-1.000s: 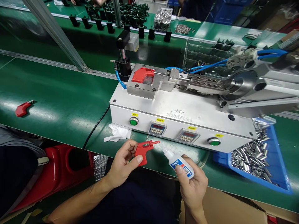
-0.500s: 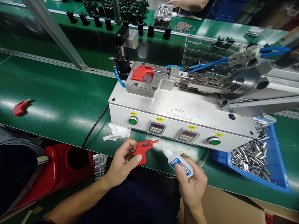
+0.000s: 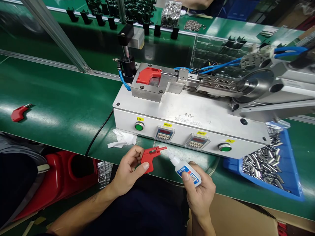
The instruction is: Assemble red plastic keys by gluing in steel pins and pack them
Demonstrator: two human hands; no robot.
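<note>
My left hand (image 3: 130, 172) pinches a red plastic gun-shaped part (image 3: 147, 159) by its grip, its thin stem pointing right. In my right hand (image 3: 200, 190) is a white Loctite glue bottle (image 3: 188, 173), tilted so that its nozzle sits close beside the stem's tip; whether they touch I cannot tell. Behind both hands stands a metal press fixture (image 3: 157, 113) with green buttons and two small displays. Another red part (image 3: 149, 76) lies in the fixture's nest, against a metal rod.
A blue bin (image 3: 290, 164) of small metal tubes stands at the right. One more red part (image 3: 18, 113) lies far left on the green bench. A crumpled white tissue (image 3: 123, 138) touches the fixture's front. Across the bench are black parts (image 3: 140, 11) and a person's arm (image 3: 197, 3).
The glue bottle and my right hand have shifted slightly left, nearer the red part's stem. My left hand holds nearly still, and the view has moved a little.
</note>
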